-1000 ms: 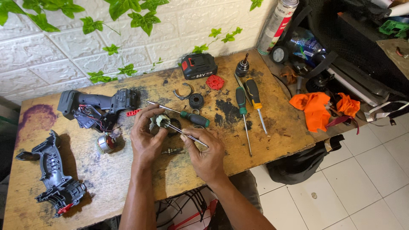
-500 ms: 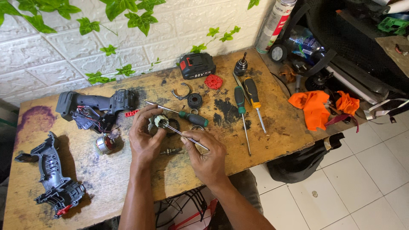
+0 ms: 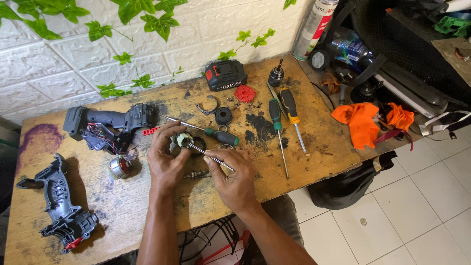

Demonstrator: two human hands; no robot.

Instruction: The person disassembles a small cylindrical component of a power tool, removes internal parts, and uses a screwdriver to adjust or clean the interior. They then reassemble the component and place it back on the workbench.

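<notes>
My left hand (image 3: 167, 159) grips a small round greasy motor part (image 3: 185, 140) just above the wooden table (image 3: 314, 147). My right hand (image 3: 234, 174) pinches a thin metal pick (image 3: 206, 153) whose tip touches that part. A green-handled screwdriver (image 3: 216, 135) lies right behind my hands. To the left sits an opened dark drill body (image 3: 110, 122) with loose wires, and a small silver motor (image 3: 118, 168) rests beside my left wrist.
An empty drill housing half (image 3: 59, 206) lies at the far left. A black battery pack (image 3: 225, 74), red gear (image 3: 244, 92), chuck (image 3: 275, 76), black ring (image 3: 223, 115) and two screwdrivers (image 3: 284, 122) lie behind. An orange cloth (image 3: 360, 122) hangs at the right edge.
</notes>
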